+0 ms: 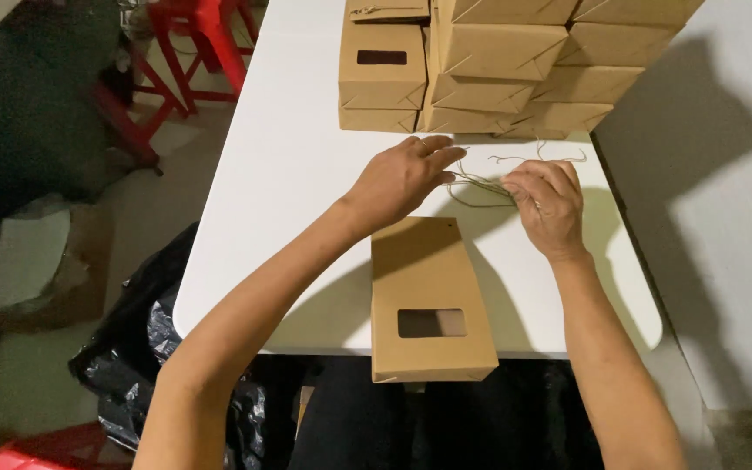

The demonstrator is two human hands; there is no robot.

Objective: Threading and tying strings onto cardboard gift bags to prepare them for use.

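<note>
- One white table [289, 174] is filling our view, running away from us, its far end cut off.
- Stacked brown boxes [498, 61] are sitting at the back; we cannot tell their contents.
- A flat kraft bag [428, 296] is lying lengthwise, window end overhanging the near edge, punched top pointing away.
- Our left hand [402, 178], fingers extended, and right hand [548, 204], curled, are pinching thin twine strands [480, 190] just beyond the bag.

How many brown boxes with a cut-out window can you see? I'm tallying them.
2. One box lies flat at the table's near edge, below both hands. The other stands at the stack's left end. Other stacked boxes may hide their windows.
</note>
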